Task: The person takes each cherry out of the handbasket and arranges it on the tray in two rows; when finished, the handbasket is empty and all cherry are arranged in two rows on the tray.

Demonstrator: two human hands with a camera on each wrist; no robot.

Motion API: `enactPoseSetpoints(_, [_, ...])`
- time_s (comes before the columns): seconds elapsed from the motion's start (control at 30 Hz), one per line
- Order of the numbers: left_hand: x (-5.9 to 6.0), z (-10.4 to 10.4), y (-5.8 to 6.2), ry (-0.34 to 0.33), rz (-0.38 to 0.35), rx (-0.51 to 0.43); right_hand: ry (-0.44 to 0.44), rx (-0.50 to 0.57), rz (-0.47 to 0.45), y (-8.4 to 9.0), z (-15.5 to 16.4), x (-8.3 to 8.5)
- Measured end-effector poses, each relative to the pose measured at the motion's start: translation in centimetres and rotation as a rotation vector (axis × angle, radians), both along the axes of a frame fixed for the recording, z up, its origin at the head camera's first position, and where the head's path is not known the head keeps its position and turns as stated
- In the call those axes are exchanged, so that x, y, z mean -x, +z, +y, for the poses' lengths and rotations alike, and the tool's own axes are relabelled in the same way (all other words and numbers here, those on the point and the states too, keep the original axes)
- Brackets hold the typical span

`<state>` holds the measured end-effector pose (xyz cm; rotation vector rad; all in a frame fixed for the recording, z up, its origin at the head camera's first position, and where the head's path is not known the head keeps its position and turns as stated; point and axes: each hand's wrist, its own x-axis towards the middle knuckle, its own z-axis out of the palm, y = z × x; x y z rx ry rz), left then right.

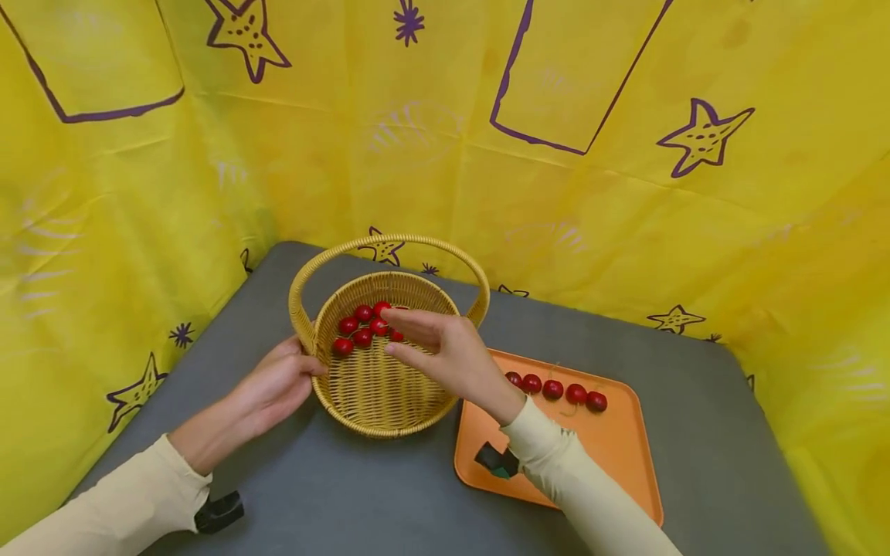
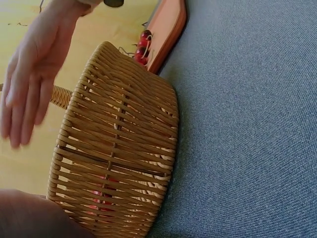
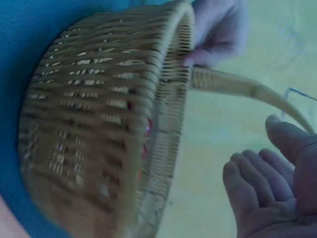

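A round wicker basket (image 1: 378, 409) with a hoop handle (image 1: 389, 241) stands on the grey table (image 1: 334, 494). Several red cherries (image 1: 362, 337) lie in its far left part. My left hand (image 1: 299, 364) grips the basket's left side, thumb on the rim; the right wrist view shows its fingers (image 3: 218, 34) by the handle's base. Above the basket's middle my right hand (image 1: 403, 332) hovers with fingers straight. Its palm (image 3: 267, 193) is empty. Several more cherries (image 1: 552, 389) sit in a row on the orange tray (image 1: 612, 455) to the right.
Yellow sheeting with purple stars (image 1: 702, 139) walls the table at the back and both sides. The tray (image 2: 168, 29) lies close to the basket (image 2: 119, 148). Grey tabletop (image 2: 247, 129) stretches in front of both.
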<state>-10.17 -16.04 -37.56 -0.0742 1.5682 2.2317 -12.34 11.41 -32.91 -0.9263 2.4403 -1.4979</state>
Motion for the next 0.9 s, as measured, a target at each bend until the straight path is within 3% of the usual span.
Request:
enactPoseSetpoints(0.33, [0.1,0.0,0.4,-0.019,-0.011,-0.01,0.053,-0.16,-0.021,-3.0,-5.2,2.9])
enactPoseSetpoints(0.63, [0.1,0.0,0.4,-0.012,-0.009,-0.013,0.036,-0.266,-0.043,-4.8,-7.1,3.8])
enactPoseSetpoints(0.9, [0.1,0.2,0.4,-0.014,-0.01,-0.01,0.044,-0.391,0.041,-5.5,-7.9,3.8])
